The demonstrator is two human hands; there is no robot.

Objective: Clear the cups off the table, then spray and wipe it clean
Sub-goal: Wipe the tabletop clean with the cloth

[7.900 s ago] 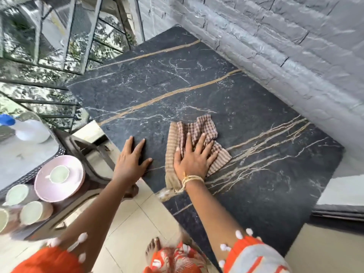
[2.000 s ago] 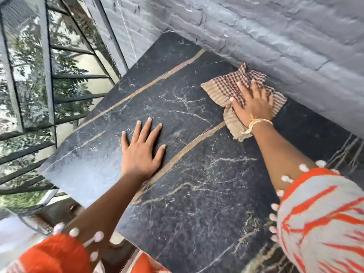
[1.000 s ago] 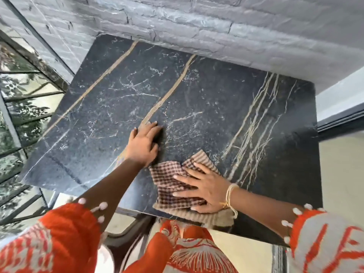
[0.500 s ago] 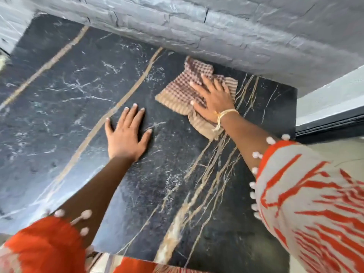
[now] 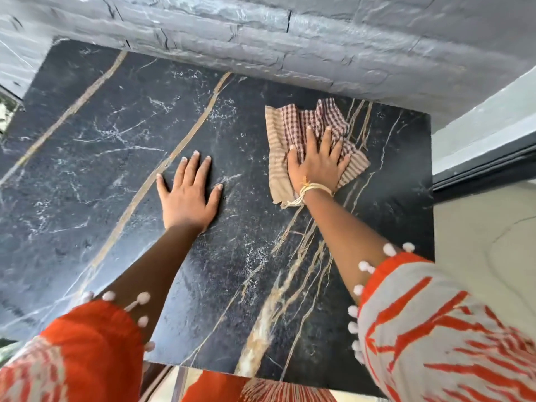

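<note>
tabletop (image 5: 116, 158): black marble look, white veins and tan streaks, far edge against a grey stone wall (image 5: 319, 39)
cloth (image 5: 295, 123): checked red and white with a striped tan border, crumpled, lying on the tabletop at the far right, near the wall and close to the right edge
right hand (image 5: 317, 166): flat on the cloth, fingers straight and spread, palm pressing it down, not curled round it; cloth sticks out past the fingertips and on both sides
left hand (image 5: 188, 195): flat on the bare tabletop near the middle, fingers straight, thumb out, holding nothing; apart from the cloth, to its left
wrist band (image 5: 311, 191): pale yellow thread tied on the right wrist
sleeves (image 5: 435, 329): orange and white print, white pom-pom trim, both arms reaching forward
cups: none in view on the tabletop
floor (image 5: 478, 227): pale, right of the tabletop
</note>
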